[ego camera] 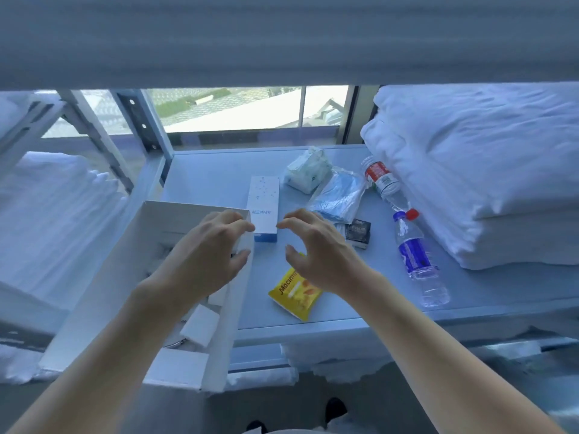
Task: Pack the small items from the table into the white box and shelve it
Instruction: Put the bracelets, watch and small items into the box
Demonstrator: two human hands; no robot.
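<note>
- The left hand [203, 255] hovers over the right wall of the white box [103, 286], fingers loosely spread and holding nothing.
- The right hand [316, 249] hangs above the table [219, 180], fingers curved apart, empty.
- The box sits at the table's left edge, open, with white blocks [200, 324] inside.
- Between the hands lies a slim carton [263, 205].
- A yellow packet [296, 296] lies partly under the right wrist.
- Further right: a blue bag [338, 195], a dark pouch [358, 230], two bottles [416, 258].

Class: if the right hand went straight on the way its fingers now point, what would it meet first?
Probably the tall white carton: the right hand's curled fingers aim at its near end, nothing between. Depth is unclear from one view.
</note>
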